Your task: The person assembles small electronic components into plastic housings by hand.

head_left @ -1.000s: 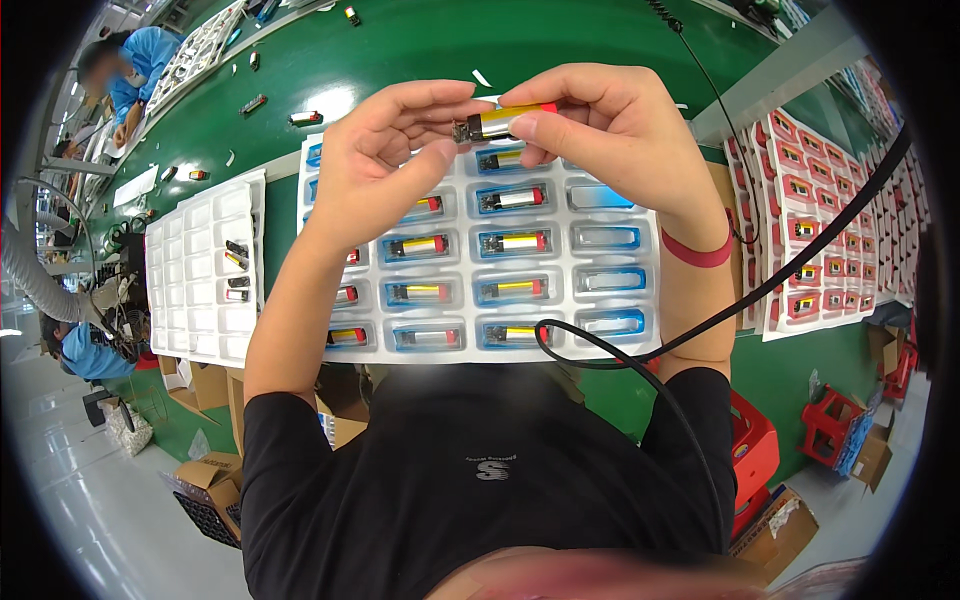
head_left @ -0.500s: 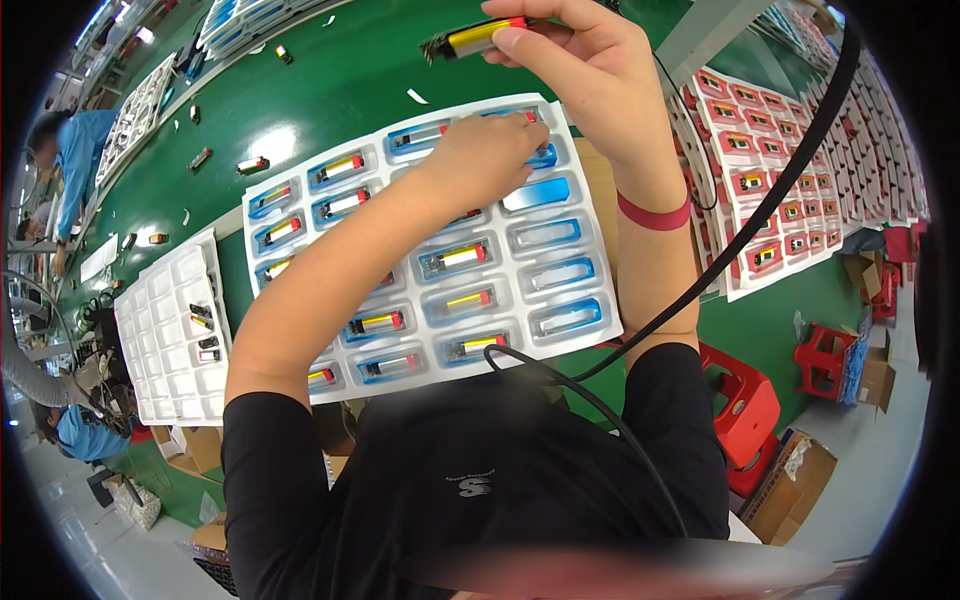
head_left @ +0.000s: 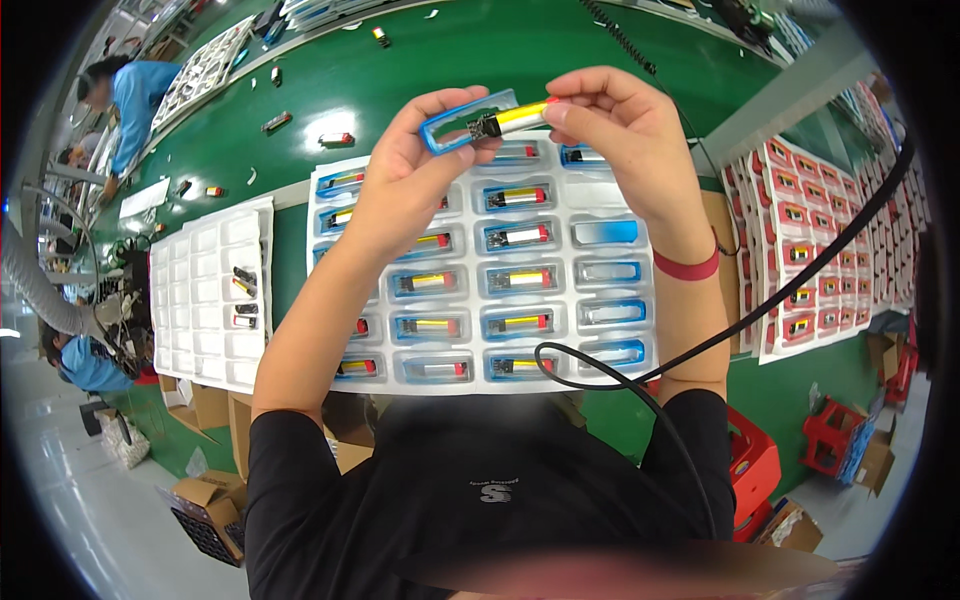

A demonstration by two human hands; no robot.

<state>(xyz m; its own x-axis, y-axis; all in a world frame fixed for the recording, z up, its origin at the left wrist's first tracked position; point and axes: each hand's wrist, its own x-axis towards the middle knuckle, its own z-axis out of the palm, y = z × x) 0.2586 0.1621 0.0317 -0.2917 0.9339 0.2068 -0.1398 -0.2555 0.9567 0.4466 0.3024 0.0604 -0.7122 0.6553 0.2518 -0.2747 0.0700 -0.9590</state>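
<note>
My left hand (head_left: pixel 405 175) grips a blue translucent plastic shell (head_left: pixel 437 132), tilted above the far edge of the white tray (head_left: pixel 595 194). Between the fingertips of my right hand (head_left: pixel 625 135) is a battery assembly (head_left: pixel 515 120), silver and yellow with a red end and a dark circuit end. That dark end is at the shell's opening; whether it touches the shell I cannot tell. Below my hands, the tray's pockets carry blue shells, many with similar battery assemblies in them. In the right column several blue shells (head_left: pixel 607 272) have no battery inside, and one pocket is bare.
A white tray (head_left: pixel 190 310) with a few small parts stands at left. Trays of red shells (head_left: pixel 790 215) are stacked at right. A black cable (head_left: pixel 770 310) crosses in front of my right forearm. Loose assemblies (head_left: pixel 335 139) dot the green table; a person (head_left: pixel 145 105) works far left.
My left hand has lifted a blue shell from the tray's far right pocket. My right hand has brought the battery assembly lower, to the shell. The view has shifted.
</note>
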